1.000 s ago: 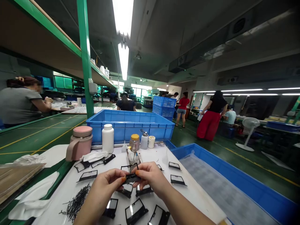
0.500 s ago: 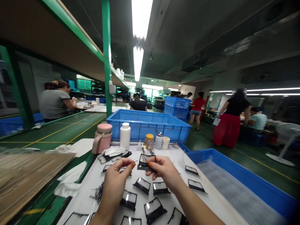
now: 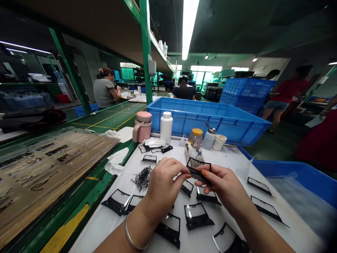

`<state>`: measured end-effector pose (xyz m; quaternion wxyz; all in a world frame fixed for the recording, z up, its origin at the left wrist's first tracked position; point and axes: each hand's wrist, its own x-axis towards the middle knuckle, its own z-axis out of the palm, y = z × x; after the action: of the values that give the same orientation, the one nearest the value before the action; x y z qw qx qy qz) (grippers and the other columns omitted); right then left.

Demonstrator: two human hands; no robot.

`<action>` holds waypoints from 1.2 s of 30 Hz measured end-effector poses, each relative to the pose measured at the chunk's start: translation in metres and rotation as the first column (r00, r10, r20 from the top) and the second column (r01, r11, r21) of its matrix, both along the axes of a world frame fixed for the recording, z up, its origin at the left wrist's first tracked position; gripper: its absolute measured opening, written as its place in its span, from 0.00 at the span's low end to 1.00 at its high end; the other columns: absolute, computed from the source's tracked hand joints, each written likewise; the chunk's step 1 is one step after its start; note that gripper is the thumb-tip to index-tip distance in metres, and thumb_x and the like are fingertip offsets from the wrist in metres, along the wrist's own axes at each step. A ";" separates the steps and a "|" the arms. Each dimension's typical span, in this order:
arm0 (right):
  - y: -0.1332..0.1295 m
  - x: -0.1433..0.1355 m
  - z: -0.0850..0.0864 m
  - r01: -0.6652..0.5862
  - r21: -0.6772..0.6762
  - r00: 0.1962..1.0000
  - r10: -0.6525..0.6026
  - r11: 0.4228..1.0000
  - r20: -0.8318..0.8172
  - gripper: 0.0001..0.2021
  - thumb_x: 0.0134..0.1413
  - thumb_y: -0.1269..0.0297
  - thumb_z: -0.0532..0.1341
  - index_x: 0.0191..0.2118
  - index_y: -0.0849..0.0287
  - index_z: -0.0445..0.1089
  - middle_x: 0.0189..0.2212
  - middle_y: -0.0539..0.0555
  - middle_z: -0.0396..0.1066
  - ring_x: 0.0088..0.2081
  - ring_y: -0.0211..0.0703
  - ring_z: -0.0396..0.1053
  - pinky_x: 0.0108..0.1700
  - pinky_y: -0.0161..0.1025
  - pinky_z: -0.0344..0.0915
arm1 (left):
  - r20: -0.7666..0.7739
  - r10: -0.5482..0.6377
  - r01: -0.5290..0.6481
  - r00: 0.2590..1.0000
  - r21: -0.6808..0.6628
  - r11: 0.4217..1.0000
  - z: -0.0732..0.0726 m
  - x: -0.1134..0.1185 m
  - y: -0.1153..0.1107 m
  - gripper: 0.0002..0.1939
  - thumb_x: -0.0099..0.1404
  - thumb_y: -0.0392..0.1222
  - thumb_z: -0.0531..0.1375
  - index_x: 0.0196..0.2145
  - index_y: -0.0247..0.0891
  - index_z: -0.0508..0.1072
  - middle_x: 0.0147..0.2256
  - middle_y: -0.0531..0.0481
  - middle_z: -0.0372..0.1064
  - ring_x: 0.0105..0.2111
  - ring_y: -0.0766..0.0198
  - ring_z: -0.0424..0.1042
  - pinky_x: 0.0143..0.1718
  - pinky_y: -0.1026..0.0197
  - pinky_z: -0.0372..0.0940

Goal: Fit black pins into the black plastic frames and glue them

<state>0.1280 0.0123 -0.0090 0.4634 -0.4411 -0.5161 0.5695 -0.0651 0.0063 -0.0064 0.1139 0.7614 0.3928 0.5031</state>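
Observation:
My right hand [image 3: 219, 179] holds a small black plastic frame [image 3: 196, 162] with a clear window, tilted above the white work surface [image 3: 195, 242]. My left hand [image 3: 168, 186], with a bangle at its wrist, is closed in a pinch at the near left edge of that frame. The thin black strip in its fingertips is mostly hidden. Left of this hand lies a tangled pile of thin black strips [image 3: 142, 178]. Several similar frames lie around both hands, among them one [image 3: 198, 216] below the held frame and one [image 3: 118, 202] at the left.
Behind the hands stand a pink mug [image 3: 143, 128], a white bottle [image 3: 166, 128], a yellow-lidded jar [image 3: 196, 137] and a pump bottle [image 3: 209, 137]. A large blue crate [image 3: 210, 119] is behind them. Another blue bin [image 3: 310, 175] stands right. Strip trays [image 3: 52, 158] lie left. People work farther back.
The view has swung left and somewhat downward. My left hand has come from apart to the held frame's edge. The frame stays in my right hand, tilted differently.

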 end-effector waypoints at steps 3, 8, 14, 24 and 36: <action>0.000 0.001 -0.003 -0.004 0.004 1.000 0.004 1.000 0.005 0.16 0.51 0.53 0.67 0.40 0.62 0.75 0.37 0.60 0.76 0.33 0.46 0.76 0.25 0.32 0.68 | -0.089 0.005 0.001 0.996 0.061 0.998 0.002 0.001 -0.002 0.03 0.64 0.35 0.61 0.32 0.38 0.75 0.33 0.50 0.73 0.36 0.62 0.67 0.40 0.58 0.62; -0.001 -0.003 -0.004 -0.023 0.000 1.000 0.023 1.000 0.001 0.15 0.51 0.54 0.67 0.39 0.61 0.76 0.36 0.59 0.76 0.33 0.47 0.76 0.25 0.32 0.68 | -0.154 0.024 -0.013 0.988 0.073 0.997 0.006 0.002 -0.003 0.04 0.65 0.35 0.60 0.32 0.38 0.75 0.32 0.51 0.74 0.36 0.62 0.65 0.40 0.57 0.61; -0.004 -0.006 -0.003 -0.040 0.023 0.999 0.040 0.999 0.013 0.15 0.53 0.55 0.66 0.39 0.62 0.76 0.37 0.59 0.76 0.33 0.45 0.76 0.25 0.31 0.69 | -0.178 0.031 -0.018 0.983 0.075 0.997 0.006 0.002 -0.001 0.04 0.64 0.35 0.61 0.32 0.39 0.76 0.31 0.50 0.74 0.35 0.61 0.65 0.40 0.56 0.61; -0.003 -0.005 -0.003 -0.027 0.044 0.999 0.025 0.999 0.031 0.14 0.54 0.55 0.65 0.39 0.63 0.75 0.35 0.58 0.76 0.32 0.45 0.76 0.26 0.31 0.70 | -0.189 0.004 0.004 0.982 0.042 0.999 0.007 0.004 -0.002 0.05 0.63 0.33 0.60 0.31 0.37 0.76 0.30 0.50 0.73 0.35 0.61 0.64 0.39 0.56 0.60; -0.007 -0.007 0.002 -0.043 0.059 0.998 0.041 0.997 0.046 0.12 0.55 0.57 0.64 0.38 0.61 0.75 0.33 0.55 0.76 0.32 0.42 0.76 0.26 0.30 0.69 | -0.187 0.031 -0.022 0.982 0.051 0.998 0.006 0.004 -0.001 0.04 0.63 0.33 0.61 0.31 0.38 0.75 0.30 0.51 0.73 0.35 0.61 0.64 0.40 0.57 0.59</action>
<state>0.1208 0.0056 -0.0072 0.4526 -0.4288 -0.5523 0.5534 -0.0613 0.0049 -0.0003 0.0512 0.8025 0.3997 0.4401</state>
